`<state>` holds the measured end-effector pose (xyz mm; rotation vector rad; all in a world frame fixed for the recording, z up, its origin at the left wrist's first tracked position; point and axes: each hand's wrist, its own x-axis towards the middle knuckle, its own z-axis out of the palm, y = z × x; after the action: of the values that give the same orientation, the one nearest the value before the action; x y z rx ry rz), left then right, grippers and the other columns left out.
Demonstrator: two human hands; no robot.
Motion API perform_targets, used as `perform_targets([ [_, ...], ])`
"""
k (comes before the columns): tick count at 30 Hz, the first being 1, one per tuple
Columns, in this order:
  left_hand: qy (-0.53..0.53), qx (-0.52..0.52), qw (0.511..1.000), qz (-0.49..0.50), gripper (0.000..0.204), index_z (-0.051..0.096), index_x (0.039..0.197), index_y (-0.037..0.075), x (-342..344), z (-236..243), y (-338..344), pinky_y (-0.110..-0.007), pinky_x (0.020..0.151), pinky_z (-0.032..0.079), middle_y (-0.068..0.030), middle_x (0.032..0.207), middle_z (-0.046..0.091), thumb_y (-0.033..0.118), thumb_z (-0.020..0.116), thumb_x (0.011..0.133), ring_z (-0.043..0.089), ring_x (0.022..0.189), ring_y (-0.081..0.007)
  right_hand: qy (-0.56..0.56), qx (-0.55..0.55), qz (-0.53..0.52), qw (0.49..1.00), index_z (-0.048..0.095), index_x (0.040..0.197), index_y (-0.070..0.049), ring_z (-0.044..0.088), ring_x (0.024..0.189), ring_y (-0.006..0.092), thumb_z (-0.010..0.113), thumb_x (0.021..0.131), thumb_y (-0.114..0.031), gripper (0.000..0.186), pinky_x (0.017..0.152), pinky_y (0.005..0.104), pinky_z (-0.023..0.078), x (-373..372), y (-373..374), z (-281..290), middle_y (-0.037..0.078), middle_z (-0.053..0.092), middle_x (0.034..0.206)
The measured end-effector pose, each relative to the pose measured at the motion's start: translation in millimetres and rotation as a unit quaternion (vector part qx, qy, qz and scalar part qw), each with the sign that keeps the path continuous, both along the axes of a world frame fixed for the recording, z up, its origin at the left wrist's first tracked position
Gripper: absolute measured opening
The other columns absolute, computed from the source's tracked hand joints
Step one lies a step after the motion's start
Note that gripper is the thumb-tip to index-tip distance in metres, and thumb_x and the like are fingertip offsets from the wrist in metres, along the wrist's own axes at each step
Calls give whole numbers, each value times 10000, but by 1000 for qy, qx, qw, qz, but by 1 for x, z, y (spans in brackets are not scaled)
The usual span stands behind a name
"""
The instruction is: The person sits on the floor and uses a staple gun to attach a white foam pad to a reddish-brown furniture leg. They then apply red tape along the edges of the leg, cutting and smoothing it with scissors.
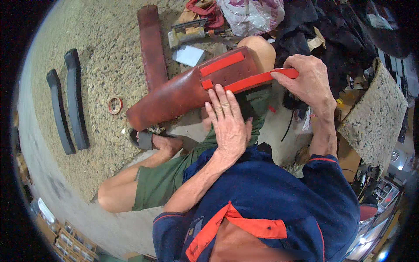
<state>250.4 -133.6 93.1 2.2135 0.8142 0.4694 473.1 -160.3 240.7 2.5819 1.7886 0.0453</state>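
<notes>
A reddish-brown curved leather piece lies across my raised knee, tapering toward the left. Red strips stick to its right part, one of them a long red tape strip along its near edge. My right hand pinches this strip's right end between thumb and fingers, beyond the leather's edge. My left hand lies flat with fingers stretched, its fingertips touching the leather's near edge by the strip's left end.
Another long brown leather piece lies on the speckled mat. Two black padded strips and a small tape roll are to the left. Red clamps, a white block and a plastic bag sit at the far side; dark cloth is at right.
</notes>
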Motion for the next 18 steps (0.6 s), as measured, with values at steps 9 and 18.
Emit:
perform_targets([
  [9,-36,77,992,-94,1101,204,1652,-86,36,10,-8,-646,1295,76,-276,1767,56,261,822,810,30,1613,-546,7,1,28,1000,737,921,-50,692,810,337,878,806,-321,327,740,439,544,-14,11,21,103,689,882],
  [18,-270,-69,960,33,1008,311,1606,-79,32,33,10,-506,1146,423,-253,1498,534,24,856,765,508,1390,-428,47,12,221,974,672,944,-66,664,886,312,737,871,-196,163,814,451,527,-50,30,31,108,650,954],
])
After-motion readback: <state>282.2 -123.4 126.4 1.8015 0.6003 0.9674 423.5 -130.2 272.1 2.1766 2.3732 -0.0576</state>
